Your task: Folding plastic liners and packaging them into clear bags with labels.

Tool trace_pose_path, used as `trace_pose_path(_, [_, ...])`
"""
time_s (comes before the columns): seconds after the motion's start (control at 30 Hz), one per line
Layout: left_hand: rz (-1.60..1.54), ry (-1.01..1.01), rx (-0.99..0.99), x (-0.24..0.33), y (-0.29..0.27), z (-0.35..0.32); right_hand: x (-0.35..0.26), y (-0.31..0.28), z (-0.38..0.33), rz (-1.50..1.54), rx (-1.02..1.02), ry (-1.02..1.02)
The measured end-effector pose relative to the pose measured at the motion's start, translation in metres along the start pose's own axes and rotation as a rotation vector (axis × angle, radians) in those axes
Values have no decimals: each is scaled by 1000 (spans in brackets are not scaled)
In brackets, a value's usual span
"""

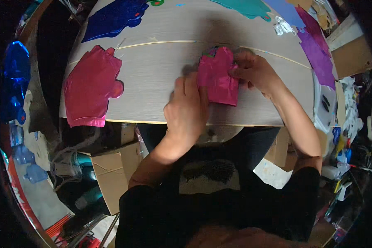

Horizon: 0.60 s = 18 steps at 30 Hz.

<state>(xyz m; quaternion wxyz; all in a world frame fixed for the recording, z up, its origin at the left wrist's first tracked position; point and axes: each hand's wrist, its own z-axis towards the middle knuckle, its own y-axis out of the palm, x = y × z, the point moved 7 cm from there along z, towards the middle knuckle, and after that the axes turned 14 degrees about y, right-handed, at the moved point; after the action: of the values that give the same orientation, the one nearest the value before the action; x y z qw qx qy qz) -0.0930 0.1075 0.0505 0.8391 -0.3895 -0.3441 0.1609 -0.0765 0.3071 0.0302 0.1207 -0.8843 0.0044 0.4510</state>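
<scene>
Grey surface (161, 97), pale seam across it. Large glossy pink sheet (89, 95) at its left, slightly past the front edge. Dark blue sheet (111, 20) at far left. Left hand (187, 103) against left side of small pink piece (218, 84), can't tell if gripping. Right hand (254, 72) pinching its right edge. Piece sits mid-surface, between both hands.

A brown cardboard box (111, 182) stands at lower left. Translucent blue jugs (36, 173) lie farther left. Brown cardboard (353, 58) shows upper right.
</scene>
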Motion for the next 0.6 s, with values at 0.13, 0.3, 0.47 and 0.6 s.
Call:
trace_pose_path(0.13, [49,362,-11,15,3,-2,0,3,1,-15,0,17])
trace_pose_path(0.3, [1,545,-195,28,32,-7,3,4,6,112,-89,-51])
trace_pose_path(0.47, [10,522,-235,31,33,-5,4,-5,-5,-53,206,-43])
trace_pose_path(0.6, [20,502,-269,30,35,-4,-8,13,-69,-821,700,-791])
